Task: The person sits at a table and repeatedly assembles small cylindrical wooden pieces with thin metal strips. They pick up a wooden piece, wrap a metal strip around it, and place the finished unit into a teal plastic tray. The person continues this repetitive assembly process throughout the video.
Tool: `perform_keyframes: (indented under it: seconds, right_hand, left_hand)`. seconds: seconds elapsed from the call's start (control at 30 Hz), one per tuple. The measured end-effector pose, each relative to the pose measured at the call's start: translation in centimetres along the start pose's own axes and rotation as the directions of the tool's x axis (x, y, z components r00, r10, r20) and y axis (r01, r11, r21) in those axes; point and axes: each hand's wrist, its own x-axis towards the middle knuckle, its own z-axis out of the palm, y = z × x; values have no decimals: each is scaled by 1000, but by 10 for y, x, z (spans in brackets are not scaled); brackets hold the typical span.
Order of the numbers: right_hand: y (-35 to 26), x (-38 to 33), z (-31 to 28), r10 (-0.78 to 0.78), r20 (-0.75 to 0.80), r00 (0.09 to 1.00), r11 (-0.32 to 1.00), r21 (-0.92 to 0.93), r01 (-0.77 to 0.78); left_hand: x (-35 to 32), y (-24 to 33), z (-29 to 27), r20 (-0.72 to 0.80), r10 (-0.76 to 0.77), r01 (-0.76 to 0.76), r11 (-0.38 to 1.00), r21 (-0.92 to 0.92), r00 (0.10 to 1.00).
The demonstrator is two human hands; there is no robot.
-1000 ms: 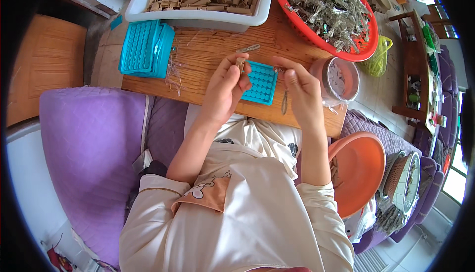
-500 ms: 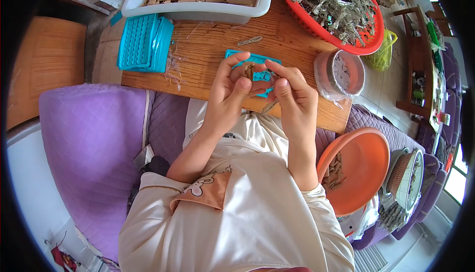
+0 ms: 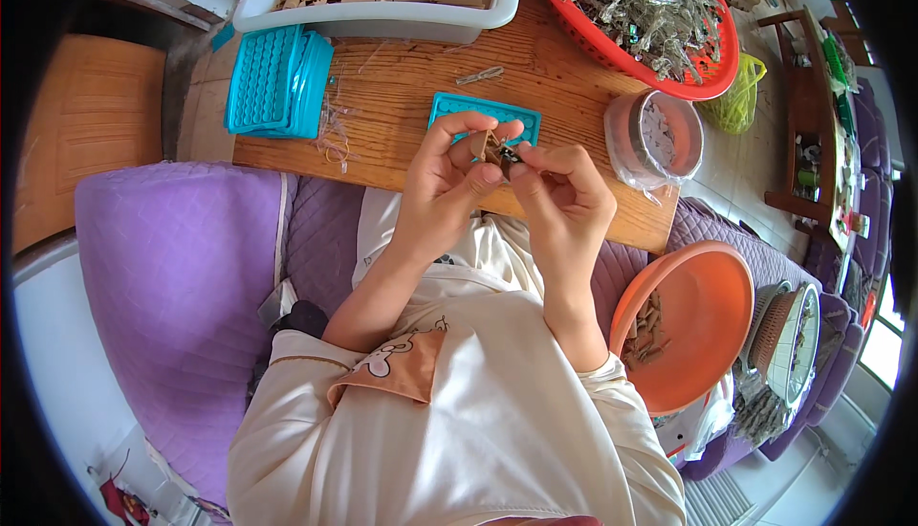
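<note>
Above the near table edge, my left hand (image 3: 442, 172) grips a small brown plastic shell (image 3: 484, 149) between thumb and fingers. My right hand (image 3: 566, 186) pinches a small dark part (image 3: 510, 156), perhaps a circuit board, against the shell's right side. Fingers hide much of both pieces, so I cannot tell how far one sits inside the other. Just beyond the hands, a blue ridged tray (image 3: 526, 122) lies flat on the wooden table (image 3: 402, 76).
A white bin (image 3: 382, 19) of brown shells and a red basket (image 3: 703, 86) of bundled wired parts stand at the back. Stacked blue trays (image 3: 277, 86) sit left. A bag-lined round tub (image 3: 626, 139) stands right. An orange basin (image 3: 703, 306) with brown pieces is beside me.
My right hand has brought the dark part against the brown shell, closing the gap between the hands. The wire bundle that hung below the right fingers no longer shows.
</note>
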Motion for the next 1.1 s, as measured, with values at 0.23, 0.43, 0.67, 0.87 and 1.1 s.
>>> perform_keyframes:
  seconds: [0.23, 0.43, 0.67, 0.87, 1.1]
  right_hand:
    - [-2, -9, 4, -4, -65, 998, 999, 53, 8]
    - [3, -14, 4, -60, -113, 992, 993, 98, 71]
    - [10, -20, 4, -89, -169, 982, 985, 128, 112]
    - [11, -20, 0, -139, -101, 985, 988, -77, 132]
    - [2, -12, 0, -220, 143, 965, 910, -327, 256]
  left_hand:
    - [-1, -1, 0, 17, 11, -11, 999, 39, 1000]
    - [-1, -1, 3, 3, 5, -5, 995, 102, 1000]
    - [-2, -5, 0, 18, -45, 44, 997, 60, 999]
    - [-2, -9, -2, 17, -15, 14, 999, 38, 1000]
    - [-4, -1, -4, -75, -36, 41, 998, 55, 997]
